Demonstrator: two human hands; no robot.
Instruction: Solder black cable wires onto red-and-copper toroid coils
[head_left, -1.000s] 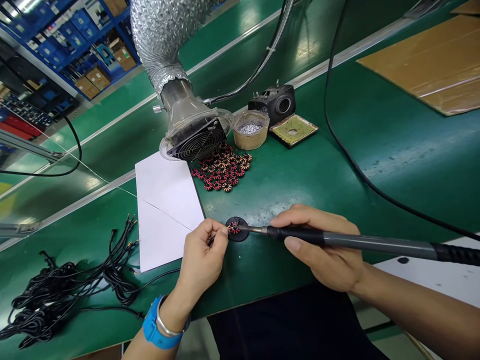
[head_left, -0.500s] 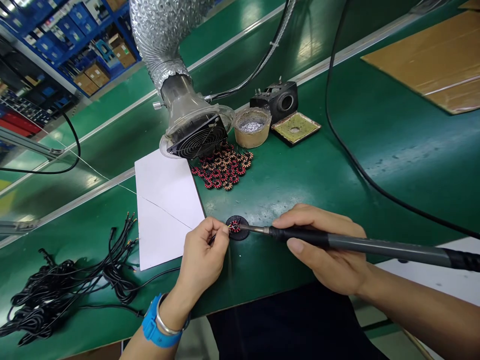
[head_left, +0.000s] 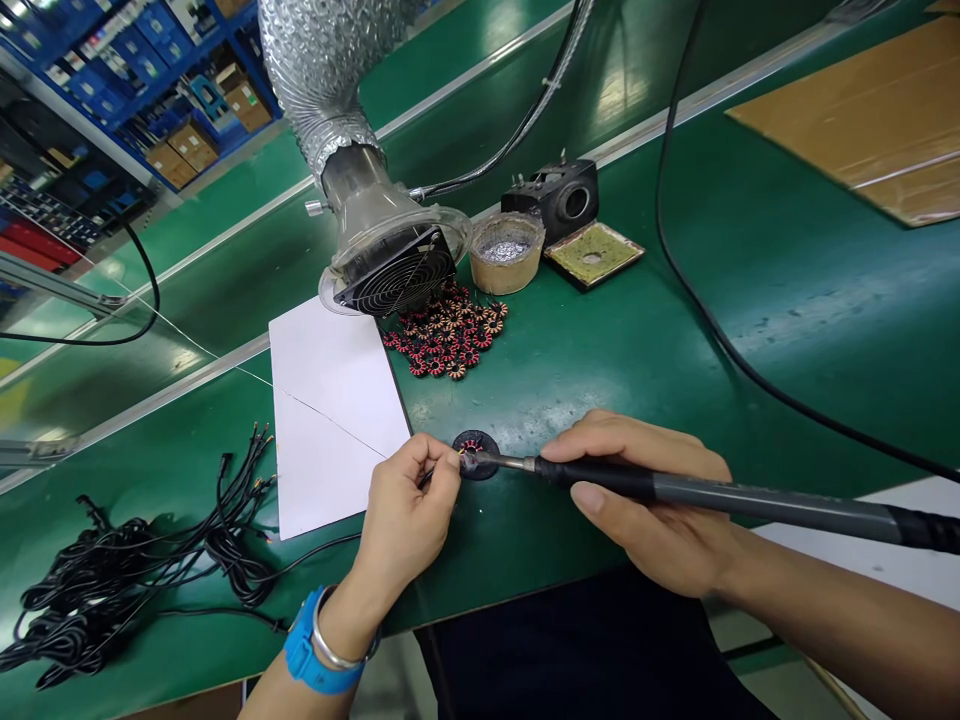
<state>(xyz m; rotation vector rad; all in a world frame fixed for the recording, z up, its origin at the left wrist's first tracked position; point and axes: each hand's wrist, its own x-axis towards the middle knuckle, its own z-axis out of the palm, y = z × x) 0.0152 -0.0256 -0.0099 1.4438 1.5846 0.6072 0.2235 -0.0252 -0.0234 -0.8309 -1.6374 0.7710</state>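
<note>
A small copper-wound toroid coil (head_left: 470,447) with red windings lies on a round black rubber pad (head_left: 481,441). My right hand (head_left: 637,500) grips a black and grey soldering iron (head_left: 750,505), and its metal tip touches the coil from the right. My left hand (head_left: 409,510) pinches a thin solder wire (head_left: 330,425) at the coil's left side. That wire stretches back across a white sheet (head_left: 337,370). The iron tip hides the coil's lower part, and the contact point is too small to see.
A pile of similar coils (head_left: 446,335) lies below a fume extractor fan (head_left: 394,270) with a foil duct (head_left: 322,70). Nearby stand a solder tin (head_left: 507,252), a sponge tray (head_left: 592,254) and an iron holder (head_left: 559,198). Black cables (head_left: 112,590) lie at the left.
The iron tip has moved slightly left and further onto the coil. My left hand has shifted a little toward it, and the whole view has drifted slightly.
</note>
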